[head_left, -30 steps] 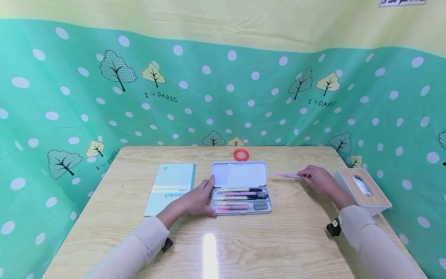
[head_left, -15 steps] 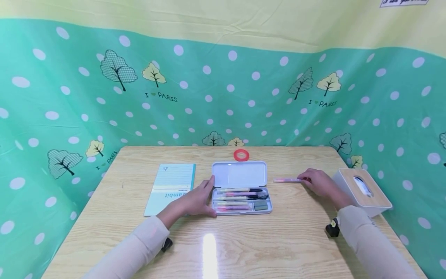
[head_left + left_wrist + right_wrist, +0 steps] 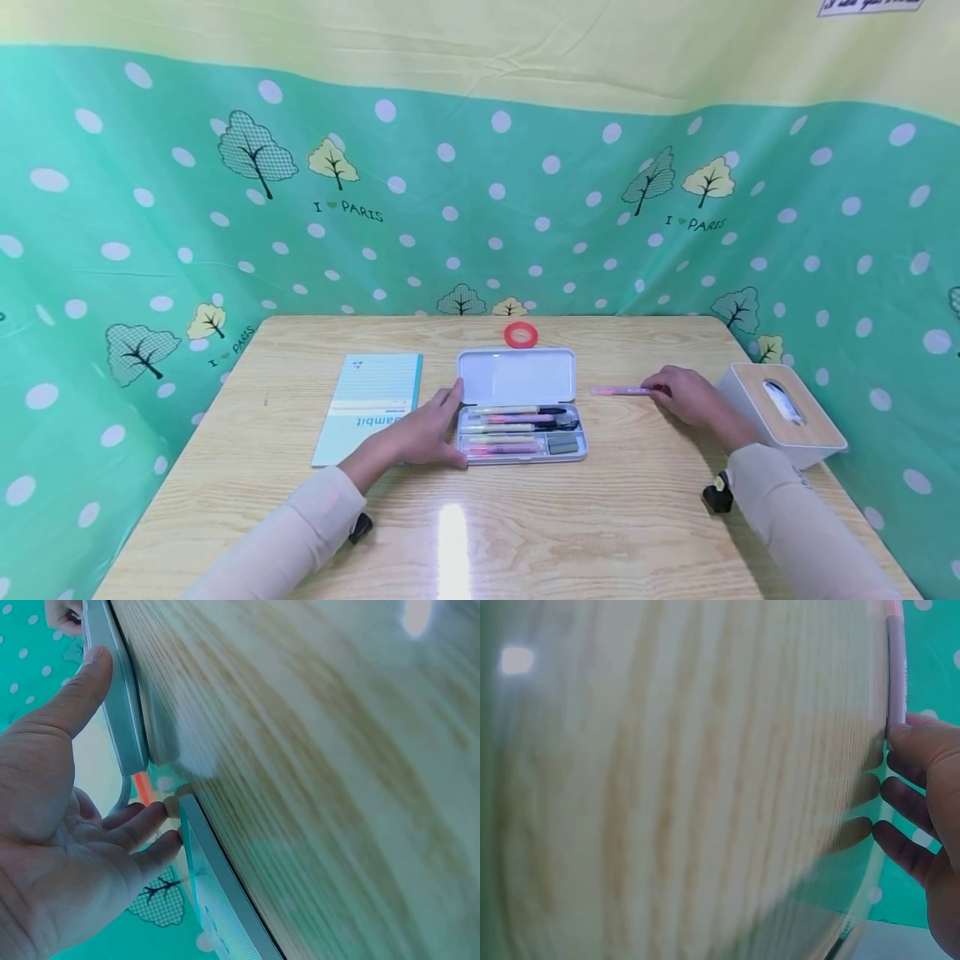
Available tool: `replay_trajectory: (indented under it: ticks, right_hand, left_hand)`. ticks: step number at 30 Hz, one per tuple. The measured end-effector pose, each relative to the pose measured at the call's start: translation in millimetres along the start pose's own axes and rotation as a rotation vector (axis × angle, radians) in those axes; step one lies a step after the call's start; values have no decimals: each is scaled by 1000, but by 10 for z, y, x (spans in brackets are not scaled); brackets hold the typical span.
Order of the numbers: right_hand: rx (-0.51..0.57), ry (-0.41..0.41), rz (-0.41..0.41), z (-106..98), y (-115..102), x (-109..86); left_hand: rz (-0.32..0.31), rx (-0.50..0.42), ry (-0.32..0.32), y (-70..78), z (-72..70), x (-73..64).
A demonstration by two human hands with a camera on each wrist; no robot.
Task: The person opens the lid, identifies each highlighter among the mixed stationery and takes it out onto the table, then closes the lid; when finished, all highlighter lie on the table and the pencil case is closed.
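Note:
A white pencil case (image 3: 516, 377) lies with its lid back, holding several pens (image 3: 504, 428) and a small grey block (image 3: 562, 443). My left hand (image 3: 424, 431) grips its left end, thumb at the front corner and index finger near the hinge. In the left wrist view, that thumb lies along the case's front wall (image 3: 124, 712); the other fingers reach past its end, beside the notebook. To the right of the case, my right hand (image 3: 686, 395) pinches the end of a pink pen (image 3: 621, 391). In the right wrist view, the pen (image 3: 897, 671) lies at the tabletop.
A light-blue notebook (image 3: 367, 400) rests left of the case. Behind the lid is a red tape roll (image 3: 521, 335). A tissue box (image 3: 783, 404) with a wooden top stands beside the right wrist. The table (image 3: 570, 533) backs onto a green printed curtain (image 3: 465, 217).
My right hand has come down and slightly nearer with the pink pen, which now sits lower, level with the case's hinge. My left hand has stayed on the pencil case.

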State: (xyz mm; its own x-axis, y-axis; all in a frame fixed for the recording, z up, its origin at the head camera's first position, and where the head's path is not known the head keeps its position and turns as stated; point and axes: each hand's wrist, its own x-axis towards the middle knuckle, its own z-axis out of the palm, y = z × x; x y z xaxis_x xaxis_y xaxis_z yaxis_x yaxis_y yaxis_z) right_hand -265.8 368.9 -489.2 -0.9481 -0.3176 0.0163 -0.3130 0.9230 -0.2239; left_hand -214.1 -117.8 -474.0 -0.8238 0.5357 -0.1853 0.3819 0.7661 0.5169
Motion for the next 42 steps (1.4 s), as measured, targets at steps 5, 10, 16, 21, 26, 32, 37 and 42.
replay_trajectory:
  ticks: [5,10,16,21,26,32,37,42]
  right_hand:
    - [-5,6,-3,-10,-8,-3]
    - [-4,-16,33,-26,-15,-14]
    - [9,-10,27,-93,-55,-41]
    - [-17,21,-37,-163,-186,-23]
    - [-23,52,-117,-195,-361,21]
    - [-12,71,-169,-227,-629,49]
    - [-16,92,-221,-215,-876,99]
    - [-21,77,-276,-171,-1093,160]
  left_hand:
    - [1,-4,-8,13,-3,0]
    - [11,-7,-7,15,8,-1]
    - [7,-6,-9,12,23,8]
    - [4,-2,-5,9,16,11]
    - [-3,5,-6,23,5,5]
    - [-4,1,-10,29,5,3]
    - [-4,11,-8,22,-3,7]
    - [-1,14,-6,4,-1,14]
